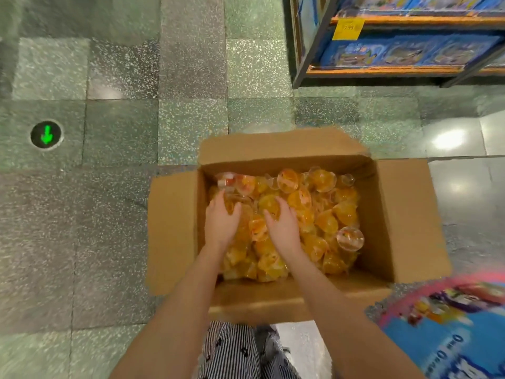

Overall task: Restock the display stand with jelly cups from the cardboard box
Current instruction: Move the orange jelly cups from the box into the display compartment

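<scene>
A round floor light with a green arrow (pixel 46 134) sits in the speckled terrazzo floor (pixel 123 77) at far left. In the middle, the open cardboard box (pixel 175 231) stands on the floor with its flaps folded out, filled with a loose heap of orange jelly cups (pixel 328 214). Both bare arms reach down into it. The left hand (pixel 222 221) lies palm-down near the box's left wall, thumb and fingers curled round a cup in the heap. Just beside it, the right hand (pixel 282 227) curls over another orange cup. Striped trousers (pixel 232 351) show below the box. At upper right stands a shelf of blue boxes (pixel 396 50) with a yellow price tag (pixel 348 29). The pink and blue display stand (pixel 451 324) fills the lower right corner, blurred.
</scene>
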